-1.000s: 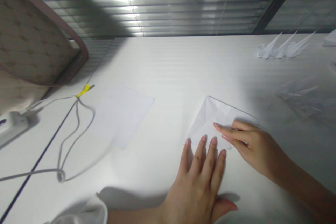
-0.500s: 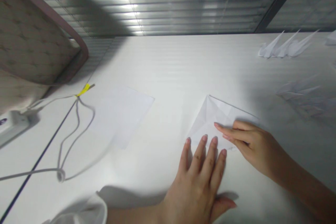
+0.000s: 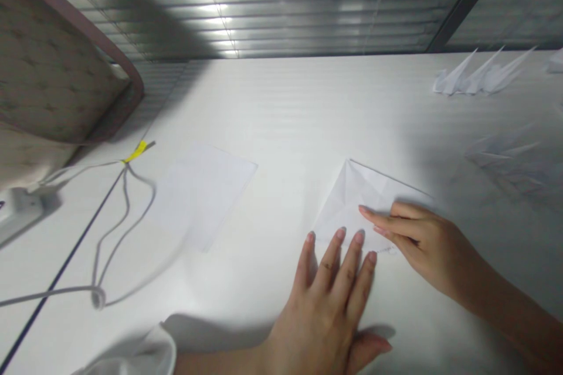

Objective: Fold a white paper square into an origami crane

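A folded sheet of white paper (image 3: 345,208) with crease lines lies flat on the white table, its upper corner pointing away from me. My left hand (image 3: 323,304) is open, palm down, its spread fingertips on or just beside the sheet's near edge. From the right, my right hand (image 3: 422,240) rests on the paper: index finger and thumb stretched out and slightly apart, the other fingers curled. It covers the sheet's right part. Small handwritten marks show at the near edge between the hands.
Left of the hands lies another white sheet (image 3: 202,193). Farther left are a grey cable (image 3: 125,228) with a yellow tie (image 3: 136,152), a power strip (image 3: 20,208) and a patterned bag (image 3: 57,64). White folded paper cranes (image 3: 479,76) stand at the back right, before window blinds (image 3: 285,6).
My left hand has shifted slightly left and toward me on the paper. The right hand and the folded sheet look unchanged. The view has moved a little.
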`<state>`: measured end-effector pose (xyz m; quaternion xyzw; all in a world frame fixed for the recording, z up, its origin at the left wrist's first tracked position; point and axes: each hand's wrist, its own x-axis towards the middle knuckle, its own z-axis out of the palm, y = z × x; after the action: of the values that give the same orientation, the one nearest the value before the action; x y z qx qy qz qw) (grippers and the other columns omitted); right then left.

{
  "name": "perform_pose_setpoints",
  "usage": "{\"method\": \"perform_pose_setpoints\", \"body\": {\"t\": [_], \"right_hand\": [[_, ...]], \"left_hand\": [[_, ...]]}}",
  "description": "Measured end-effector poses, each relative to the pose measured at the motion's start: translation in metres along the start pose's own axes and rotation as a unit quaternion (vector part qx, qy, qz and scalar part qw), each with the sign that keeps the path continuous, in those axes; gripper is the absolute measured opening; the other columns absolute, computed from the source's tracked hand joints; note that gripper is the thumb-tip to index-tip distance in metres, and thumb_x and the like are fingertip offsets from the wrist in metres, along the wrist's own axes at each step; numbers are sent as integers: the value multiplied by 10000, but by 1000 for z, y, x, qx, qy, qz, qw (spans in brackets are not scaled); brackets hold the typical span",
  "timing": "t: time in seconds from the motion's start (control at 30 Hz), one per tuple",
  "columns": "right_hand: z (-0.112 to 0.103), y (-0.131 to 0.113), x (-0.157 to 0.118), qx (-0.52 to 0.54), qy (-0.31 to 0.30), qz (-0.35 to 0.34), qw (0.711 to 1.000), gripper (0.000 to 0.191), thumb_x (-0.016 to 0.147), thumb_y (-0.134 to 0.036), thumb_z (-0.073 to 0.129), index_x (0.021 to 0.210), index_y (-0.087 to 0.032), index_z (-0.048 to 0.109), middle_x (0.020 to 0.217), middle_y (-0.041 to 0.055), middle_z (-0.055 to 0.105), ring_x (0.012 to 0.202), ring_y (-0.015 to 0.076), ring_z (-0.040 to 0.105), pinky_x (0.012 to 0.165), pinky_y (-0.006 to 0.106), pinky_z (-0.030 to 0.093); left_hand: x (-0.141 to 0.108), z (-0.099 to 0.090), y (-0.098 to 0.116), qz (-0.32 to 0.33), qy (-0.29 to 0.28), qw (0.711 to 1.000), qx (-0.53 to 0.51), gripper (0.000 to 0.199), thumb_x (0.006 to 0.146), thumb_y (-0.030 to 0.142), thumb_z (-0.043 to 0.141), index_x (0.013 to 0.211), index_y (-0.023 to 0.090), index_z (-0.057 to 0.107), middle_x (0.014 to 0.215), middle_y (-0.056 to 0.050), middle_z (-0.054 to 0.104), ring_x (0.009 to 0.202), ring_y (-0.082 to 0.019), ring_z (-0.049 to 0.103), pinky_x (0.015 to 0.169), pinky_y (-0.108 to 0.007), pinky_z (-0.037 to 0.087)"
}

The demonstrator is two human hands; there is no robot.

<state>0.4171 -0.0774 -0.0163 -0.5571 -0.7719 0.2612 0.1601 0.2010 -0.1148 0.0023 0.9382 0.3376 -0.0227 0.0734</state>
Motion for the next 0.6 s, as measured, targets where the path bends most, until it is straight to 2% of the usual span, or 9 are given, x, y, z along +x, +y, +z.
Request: {"method": "perform_pose_setpoints", "body": {"t": [0.13, 0.33, 0.6], "right_hand": [[1, -1, 0, 0, 7, 7, 1000, 360, 959, -270, 420, 1290, -272, 562, 805, 34, 597, 721, 150, 577, 697, 286, 481], [1, 1, 0, -11, 12, -6, 1000, 361, 957, -287, 430, 1295, -277, 559, 759, 25, 578, 692, 142, 567, 675, 263, 476], [3, 3, 0, -13, 15, -12, 1000, 368, 953, -280, 439, 1307, -298, 541, 767, 16, 576, 714, 147, 571, 673, 272, 460]], "left_hand": [[0, 2, 0, -11, 21, 1000, 11, 655, 946, 586, 196, 1452, 183, 298, 1524, -113, 292, 1404, -337, 217, 1083, -559, 205], [-1, 1, -4, 29, 72, 997, 29, 622, 957, 512, 300, 1427, 108, 352, 1435, -152, 437, 1353, -304, 353, 1110, -427, 225], [1, 0, -5, 39, 58, 997, 11, 581, 970, 445, 273, 1444, 110, 315, 1453, -140, 417, 1373, -323, 307, 1100, -497, 250]]}}
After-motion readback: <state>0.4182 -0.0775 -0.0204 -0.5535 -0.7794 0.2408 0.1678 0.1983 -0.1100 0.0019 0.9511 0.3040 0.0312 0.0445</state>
